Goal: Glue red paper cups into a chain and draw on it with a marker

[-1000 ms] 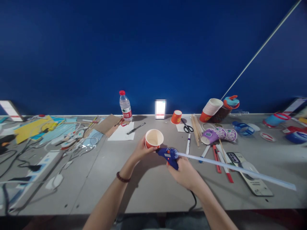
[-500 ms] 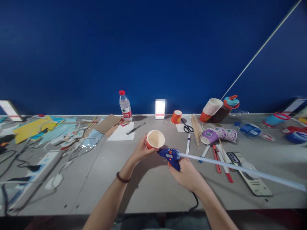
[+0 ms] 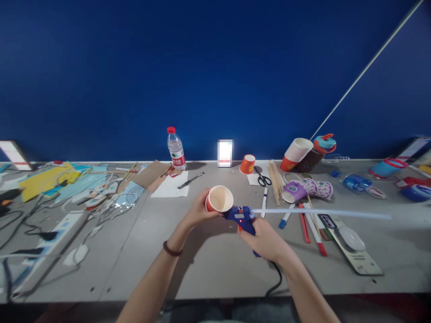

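Note:
My left hand [image 3: 198,209] is wrapped round a red paper cup [image 3: 210,204], its white mouth tilted up toward me. In my right hand [image 3: 264,237] is a blue hot glue gun [image 3: 244,219], with a small red light glowing on its side. The gun's nozzle end is close to the cup's lower right side; whether the tip touches is hidden. A long translucent glue stick [image 3: 319,212] juts out of the gun's back, pointing right. The gun's dark cord [image 3: 278,278] hangs down to the table's front edge.
At the back stand a water bottle [image 3: 175,150], a bright phone [image 3: 225,153], an upturned red cup [image 3: 248,165] and stacked paper cups [image 3: 295,154]. Scissors [image 3: 264,179], wooden sticks [image 3: 275,184] and markers lie to the right. A power strip [image 3: 50,251] with cables is at left.
The glue gun has turned, so its glue stick swings up from slanting downward to nearly level. The cup has shifted slightly right and down, along with both hands.

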